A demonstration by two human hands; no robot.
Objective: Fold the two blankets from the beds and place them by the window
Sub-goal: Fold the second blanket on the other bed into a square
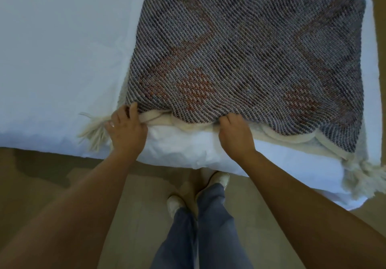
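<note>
Lying folded on the right part of a white bed (52, 49), one blanket (240, 59) forms a rough rectangle whose long axis runs left to right along the bed's near edge, slightly skewed so that its right end sits nearer than its left. Its far edge shows at the upper right, and the far left corner is cut off by the frame. The top face is a coarse diagonal weave of dark blue-grey and pale threads, crossed by faded rust-red bands and patches. Cream layers show beneath it along the near edge. A cream fringe (92, 130) sticks out in two bunches, one at the near left corner and one hanging over the bed's side at the near right corner. Two hands work the near edge. The left hand (125, 126) grips the near left corner, its fingers (133, 106) curled over the woven top. The right hand (236, 132) holds the edge near its middle, with its fingers curled into the fabric and pinching it. On the tan floor (52, 174) below stand two light shoes (219, 180) under blue trousers (208, 227).
</note>
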